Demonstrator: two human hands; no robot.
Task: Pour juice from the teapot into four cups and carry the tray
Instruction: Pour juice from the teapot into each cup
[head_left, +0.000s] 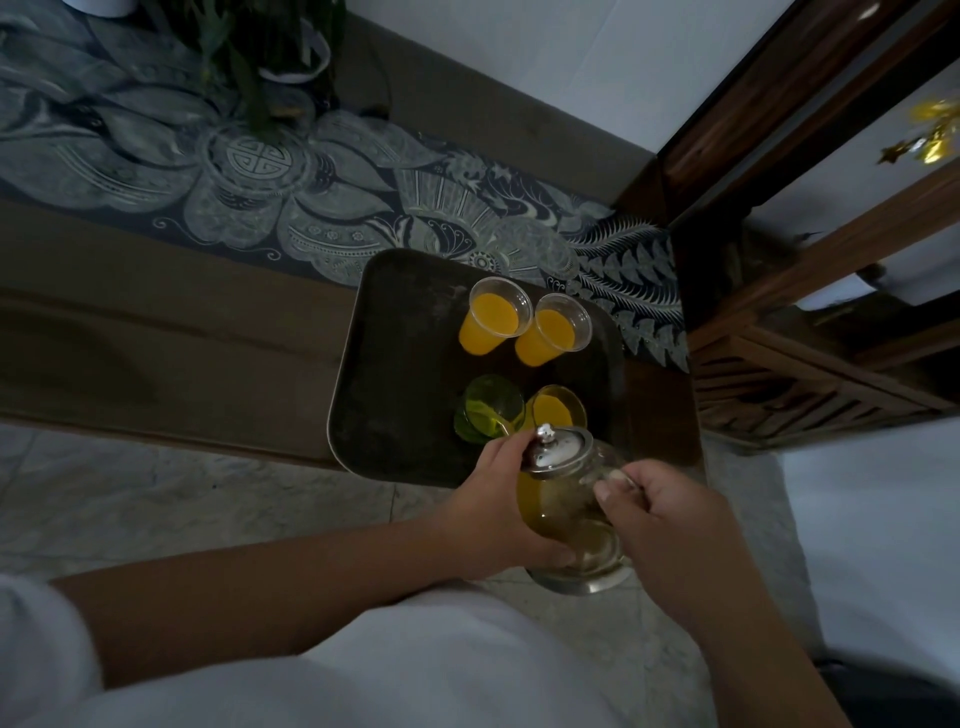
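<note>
A dark tray (395, 364) sits at the table's near edge with several plastic cups on it. Two far cups (493, 319) (553, 332) and the near right cup (553, 408) hold orange juice. The near left cup (485, 408) looks green and a thin stream runs into it. The glass teapot (566, 514) with a metal lid is tilted towards that cup. My right hand (670, 530) grips the handle. My left hand (493, 499) wraps round the pot's side and underside, thumb by the lid.
A patterned grey cloth (322, 208) runs across the brown table. An empty clear cup (254, 166) and a dark plant (270, 57) stand at the back. Wooden furniture (810, 364) crowds the right side. Pale tiled floor lies below the table edge.
</note>
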